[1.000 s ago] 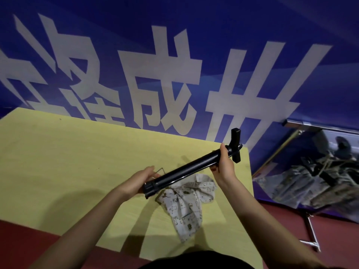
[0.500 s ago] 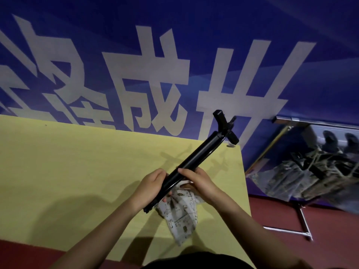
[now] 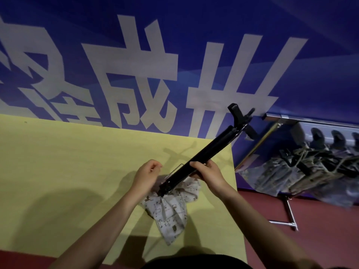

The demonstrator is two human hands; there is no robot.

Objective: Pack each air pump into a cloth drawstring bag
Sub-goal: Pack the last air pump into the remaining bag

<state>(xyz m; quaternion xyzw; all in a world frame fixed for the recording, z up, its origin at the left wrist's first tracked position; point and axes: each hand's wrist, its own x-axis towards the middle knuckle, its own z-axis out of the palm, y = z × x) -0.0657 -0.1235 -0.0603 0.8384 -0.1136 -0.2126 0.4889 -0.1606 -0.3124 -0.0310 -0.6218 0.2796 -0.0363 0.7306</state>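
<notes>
A long black air pump [image 3: 206, 153] slants from lower left up to the right, its T-handle [image 3: 240, 118] raised above the table's far corner. My right hand [image 3: 208, 172] grips the barrel near its lower end. The pump's foot end sits in the mouth of a white patterned cloth drawstring bag [image 3: 171, 206], which hangs down over the yellow table [image 3: 68, 162]. My left hand [image 3: 147, 176] pinches the bag's rim on the left side of the pump. A thin wire foot bracket sticks out beside the barrel.
A blue banner with large white characters [image 3: 136, 84] stands behind the table. To the right, a metal rack [image 3: 287, 222] on the red floor holds a heap of pumps and bags [image 3: 310, 167]. The table's right edge is close to my right arm.
The pump has tilted steeper, its handle rising, and its foot end has gone into the bag's mouth. My right hand slid from the handle end down the barrel; my left shifted to the bag's rim.
</notes>
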